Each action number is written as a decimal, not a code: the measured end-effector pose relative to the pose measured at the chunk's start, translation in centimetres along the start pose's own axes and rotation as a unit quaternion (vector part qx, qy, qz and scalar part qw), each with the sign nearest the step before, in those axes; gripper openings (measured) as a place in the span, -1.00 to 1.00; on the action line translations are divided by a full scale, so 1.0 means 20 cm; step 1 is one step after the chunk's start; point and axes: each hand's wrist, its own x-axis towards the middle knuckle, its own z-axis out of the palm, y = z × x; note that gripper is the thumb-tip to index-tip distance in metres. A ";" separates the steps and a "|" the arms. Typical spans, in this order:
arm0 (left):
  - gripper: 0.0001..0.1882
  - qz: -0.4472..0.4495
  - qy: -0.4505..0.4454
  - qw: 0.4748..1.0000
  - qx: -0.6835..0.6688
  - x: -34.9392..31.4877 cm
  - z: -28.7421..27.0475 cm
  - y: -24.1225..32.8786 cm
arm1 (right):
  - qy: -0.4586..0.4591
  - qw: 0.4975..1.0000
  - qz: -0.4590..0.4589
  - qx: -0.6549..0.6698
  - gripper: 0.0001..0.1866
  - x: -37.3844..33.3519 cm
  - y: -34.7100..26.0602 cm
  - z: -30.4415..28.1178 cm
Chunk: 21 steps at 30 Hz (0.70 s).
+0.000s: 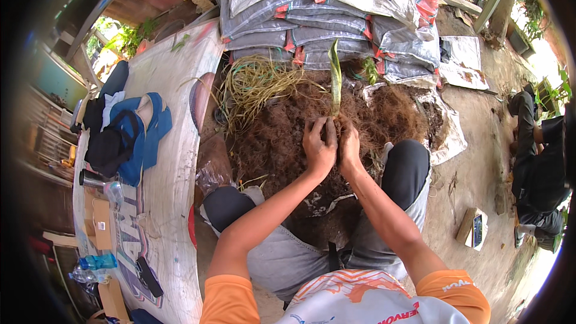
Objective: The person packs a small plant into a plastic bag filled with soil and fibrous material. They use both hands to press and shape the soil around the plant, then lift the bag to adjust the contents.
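Observation:
A single long snake plant leaf [335,78], green with yellowish edges, stands upright in front of me. My left hand [320,149] and my right hand [348,144] close around its base from both sides, fingers pointing away from me. The fingers partly hide the base and whatever is packed about it. Beneath and around the hands spreads a heap of brown fibre mixed with dark soil [270,135]. More loose brown fibre [396,114] lies to the right on a white sack [451,144].
Stacked grey sacks [330,27] rise behind the heap, with dry yellowish strands [261,84] at its far left. A white board [171,204] on the left carries a blue bag [144,138] and bottles. Another person [540,162] is at far right, near a small box [473,228].

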 end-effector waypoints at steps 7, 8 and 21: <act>-0.77 -0.064 0.040 0.997 -0.024 -0.05 0.01 -0.02 | -0.002 0.991 -0.026 -0.129 -0.57 -0.07 -0.06 0.07; -0.76 -0.048 0.037 0.998 -0.017 -0.05 0.00 -0.02 | -0.002 0.992 -0.024 -0.125 -0.58 -0.06 -0.06 0.07; -0.58 0.152 -0.160 0.972 0.076 0.12 -0.14 0.00 | -0.005 0.968 0.170 0.186 -0.59 0.01 -0.16 -0.02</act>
